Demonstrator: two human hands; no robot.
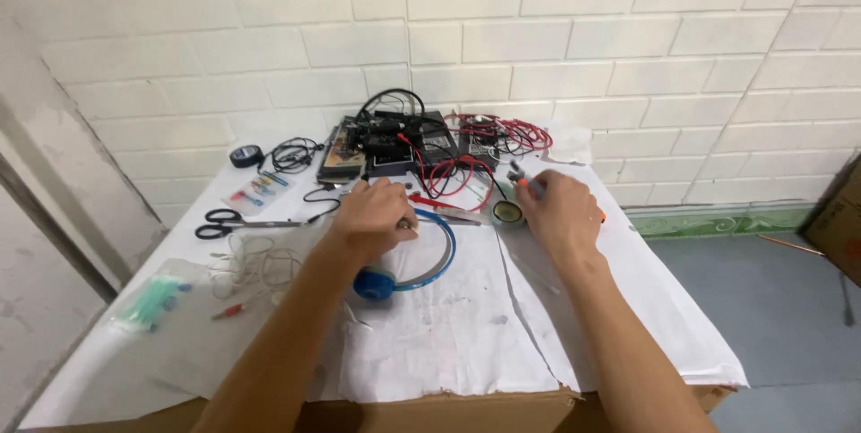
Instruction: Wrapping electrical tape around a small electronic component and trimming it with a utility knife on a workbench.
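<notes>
On the white paper-covered worktop (448, 334), the left hand (372, 213) is curled over the band of a blue plastic headphone set (404, 272); the right hand (560, 213) is closed around a thin orange-tipped tool (525, 184). Just beyond lie tangled red and black wires (466, 151), black-handled scissors (224, 222), a black tape roll (245, 156).

Both bare forearms stretched forward over the tabletop's middle, left hand (372, 213) palm down with fingers curled, right hand (558, 212) closed in a pinch, hands apart
</notes>
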